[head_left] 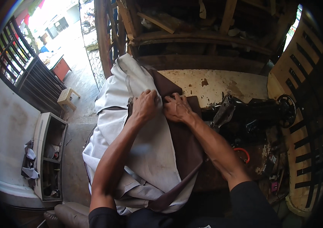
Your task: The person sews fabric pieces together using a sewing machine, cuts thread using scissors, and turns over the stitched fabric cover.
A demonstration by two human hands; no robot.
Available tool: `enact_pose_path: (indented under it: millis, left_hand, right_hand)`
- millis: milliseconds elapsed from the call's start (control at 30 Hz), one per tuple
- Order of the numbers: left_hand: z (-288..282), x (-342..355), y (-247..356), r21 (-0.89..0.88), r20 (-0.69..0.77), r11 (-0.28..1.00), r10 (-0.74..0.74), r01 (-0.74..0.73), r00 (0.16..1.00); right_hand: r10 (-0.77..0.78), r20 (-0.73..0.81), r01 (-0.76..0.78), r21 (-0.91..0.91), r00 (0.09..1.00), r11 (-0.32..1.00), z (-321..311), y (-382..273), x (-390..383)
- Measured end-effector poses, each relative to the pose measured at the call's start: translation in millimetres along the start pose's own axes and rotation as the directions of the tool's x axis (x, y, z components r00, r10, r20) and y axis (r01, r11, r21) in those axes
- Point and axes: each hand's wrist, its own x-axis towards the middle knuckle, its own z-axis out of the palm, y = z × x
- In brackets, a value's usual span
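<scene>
A large piece of upholstery fabric (152,146), pale grey-white on one side with dark brown parts, is heaped in front of me and spills over the left of the worktable. My left hand (145,105) has its fingers curled down on the pale part, gripping it near a seam. Just to its right, my right hand (177,108) is closed on the edge where the brown part (182,138) meets the pale one. The fingertips of both hands are partly hidden in the folds. A black sewing machine (254,112) with a handwheel stands right of my right hand.
Orange-red scissor handles (242,155) lie near my right forearm. A wooden slatted panel (302,125) rises at the right, and a wooden rack (203,38) stands behind the table. On the left are a low glass-fronted cabinet (51,159) and a small stool (68,98).
</scene>
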Motion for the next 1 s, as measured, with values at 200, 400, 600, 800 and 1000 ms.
enact_pose_path:
  millis: [200,400,600,800,1000]
  left_hand:
    - [16,-29,-30,0.163,-0.006,0.967,-0.195,0.194,0.981]
    - [30,-35,-31,0.212,-0.119,0.968,-0.111,0.134,0.987]
    - [29,-39,-39,0.16,-0.168,0.978,-0.109,0.137,0.98]
    - [27,-34,-3,0.299,-0.163,0.939,0.227,-0.171,0.96]
    - [33,-40,-9,0.291,0.141,0.941,0.135,-0.171,0.981]
  right_hand:
    - [0.184,-0.018,-0.172,0.275,0.983,0.946,5,17,25]
    - [0.292,0.009,-0.086,0.964,0.957,0.251,-11,17,50]
    - [0.751,0.019,-0.299,0.924,0.661,0.24,-22,16,33]
    - [0.756,-0.023,-0.517,0.717,0.654,0.468,-1,32,42]
    - [0.669,-0.159,-0.512,0.524,0.726,0.68,-7,16,31]
